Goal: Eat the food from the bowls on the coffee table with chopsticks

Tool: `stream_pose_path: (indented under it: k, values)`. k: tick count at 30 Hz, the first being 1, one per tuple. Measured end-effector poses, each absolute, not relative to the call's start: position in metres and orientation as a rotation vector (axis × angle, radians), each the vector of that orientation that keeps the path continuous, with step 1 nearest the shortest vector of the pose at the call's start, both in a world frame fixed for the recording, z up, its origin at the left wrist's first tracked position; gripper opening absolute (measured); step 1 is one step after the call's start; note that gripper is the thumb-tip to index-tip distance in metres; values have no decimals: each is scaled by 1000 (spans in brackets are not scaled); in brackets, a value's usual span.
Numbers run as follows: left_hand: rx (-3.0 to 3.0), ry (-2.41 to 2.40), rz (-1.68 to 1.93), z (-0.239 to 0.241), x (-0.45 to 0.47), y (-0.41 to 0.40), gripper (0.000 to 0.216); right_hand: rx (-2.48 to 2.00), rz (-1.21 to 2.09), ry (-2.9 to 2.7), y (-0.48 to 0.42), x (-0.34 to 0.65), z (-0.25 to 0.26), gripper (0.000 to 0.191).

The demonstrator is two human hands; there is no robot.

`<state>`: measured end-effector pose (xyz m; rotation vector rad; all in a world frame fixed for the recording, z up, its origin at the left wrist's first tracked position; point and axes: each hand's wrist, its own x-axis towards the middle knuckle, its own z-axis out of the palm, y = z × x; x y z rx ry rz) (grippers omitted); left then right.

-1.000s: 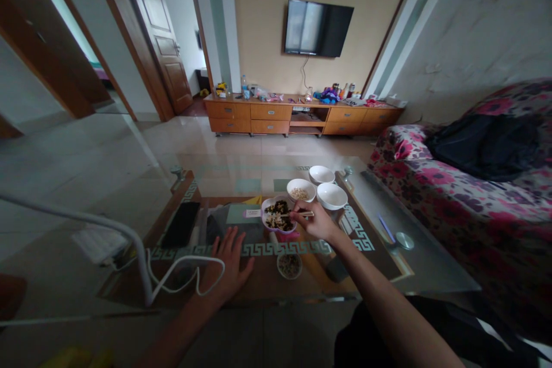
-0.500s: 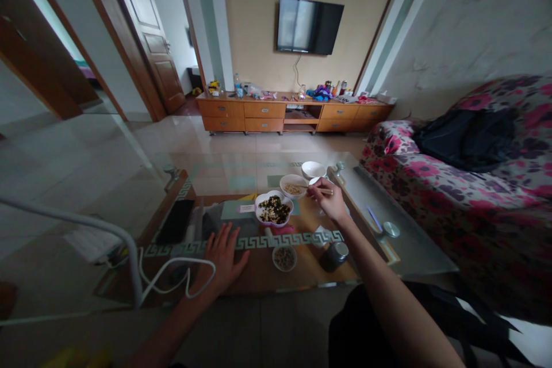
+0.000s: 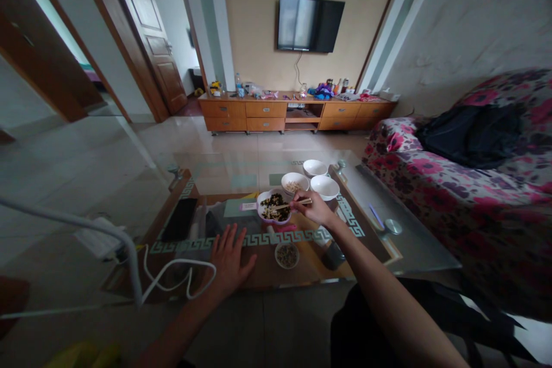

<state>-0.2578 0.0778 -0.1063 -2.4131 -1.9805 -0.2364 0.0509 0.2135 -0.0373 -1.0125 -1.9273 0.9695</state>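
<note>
Right hand [image 3: 313, 208]: fingers close together around a pair of chopsticks [image 3: 282, 206], gripped well back from the tips. This grip presumably gives reach while keeping the fingers out of the food. The tips lie in a scalloped bowl [image 3: 261, 200] of dark and pale pieces, just left of the right hand and beyond the left; whether they pinch a piece cannot be told.

Left hand [image 3: 233, 259]: palm down, fingers spread wide, holding nothing; it rests on the glass table [image 3: 425, 253], probably as a brace for the leaning body. A white cable [image 3: 185, 261] loops beside its wrist.

Just beyond the right hand stands a white bowl [image 3: 284, 181] with pale pieces, next to the scalloped bowl, an arrangement that likely shortens travel between the two. Two more white bowls [image 3: 325, 187] sit beyond the same hand. A small dish [image 3: 276, 253] of mixed bits lies between the forearms.
</note>
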Motion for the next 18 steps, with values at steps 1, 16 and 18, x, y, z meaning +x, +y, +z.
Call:
stream_pose_path:
  k: [1,16,18]
  values:
    - [-2413,-1988,-231,-105,-257,77,74,-1024,968,-1941,213,51,-36,25]
    - [-2432,-2006,-291,-106,-258,77,75,-991,811,-2066,208,44,-34,27]
    - [-2430,-1991,-328,-108,-258,77,74,-989,807,-2082,208,43,-33,26]
